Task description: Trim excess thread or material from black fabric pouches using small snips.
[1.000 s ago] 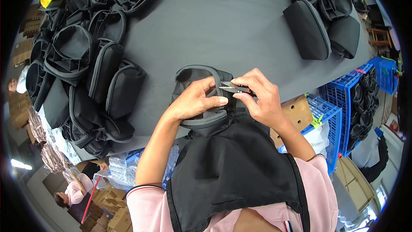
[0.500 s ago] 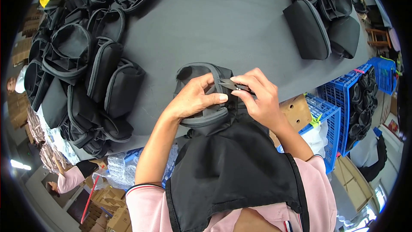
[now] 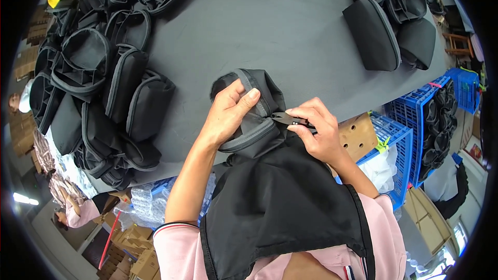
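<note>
A black zippered pouch [image 3: 259, 96] with grey edge trim lies at the near edge of the grey table [image 3: 270, 31]. My left hand [image 3: 227, 114] grips it from the left, thumb pressed on the trim. My right hand [image 3: 317, 132] pinches small thread snips [image 3: 287, 119], their tips touching the pouch's right side. A black apron [image 3: 280, 202] covers my lap below both hands.
A big heap of black pouches [image 3: 98, 78] fills the table's left side. Several finished pouches [image 3: 386, 26] lie at the far right. Blue plastic crates [image 3: 430, 119] and a cardboard box [image 3: 358, 135] stand right of me. Another person [image 3: 75, 212] sits at lower left.
My left hand has turned the pouch and shifted its grip along the trim. My right hand with the snips has slid down to the pouch's right side.
</note>
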Demonstrator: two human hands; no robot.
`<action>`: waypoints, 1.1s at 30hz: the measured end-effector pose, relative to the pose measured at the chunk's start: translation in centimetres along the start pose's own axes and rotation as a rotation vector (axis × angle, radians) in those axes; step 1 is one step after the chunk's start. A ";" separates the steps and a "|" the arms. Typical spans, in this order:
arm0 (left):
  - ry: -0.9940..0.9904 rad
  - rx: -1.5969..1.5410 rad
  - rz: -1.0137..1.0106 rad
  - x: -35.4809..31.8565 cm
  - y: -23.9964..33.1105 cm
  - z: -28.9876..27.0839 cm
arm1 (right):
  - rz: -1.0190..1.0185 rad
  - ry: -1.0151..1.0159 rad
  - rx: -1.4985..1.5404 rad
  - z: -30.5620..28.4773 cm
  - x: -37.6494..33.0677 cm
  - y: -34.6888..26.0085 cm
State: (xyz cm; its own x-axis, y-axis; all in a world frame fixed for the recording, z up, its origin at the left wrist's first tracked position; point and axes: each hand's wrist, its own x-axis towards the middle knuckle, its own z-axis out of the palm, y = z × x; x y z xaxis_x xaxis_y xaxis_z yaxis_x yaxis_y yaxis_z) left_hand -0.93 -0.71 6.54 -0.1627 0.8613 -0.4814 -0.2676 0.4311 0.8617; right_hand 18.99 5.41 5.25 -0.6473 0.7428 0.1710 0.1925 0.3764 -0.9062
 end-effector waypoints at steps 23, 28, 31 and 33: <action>0.020 0.127 0.020 0.7 -1.0 -0.4 | -0.106 -0.005 -0.152 0.1 0.7 -0.3; 0.059 0.108 -0.006 -0.2 0.2 0.0 | -0.204 0.029 -0.219 0.0 0.9 -1.4; -0.019 -0.038 0.079 -0.1 -0.6 0.1 | -0.165 0.021 -0.206 0.1 0.6 -2.1; -0.055 -0.080 0.018 -0.1 -0.8 -0.3 | -0.229 -0.022 -0.243 -0.3 1.0 -2.7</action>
State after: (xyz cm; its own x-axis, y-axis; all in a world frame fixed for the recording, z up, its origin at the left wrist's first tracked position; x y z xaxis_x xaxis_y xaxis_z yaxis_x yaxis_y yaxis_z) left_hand -1.01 -1.28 5.82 -0.1162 0.8830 -0.4547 -0.3403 0.3947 0.8535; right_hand 18.07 5.32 8.02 -0.7094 0.6125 0.3488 0.2085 0.6551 -0.7262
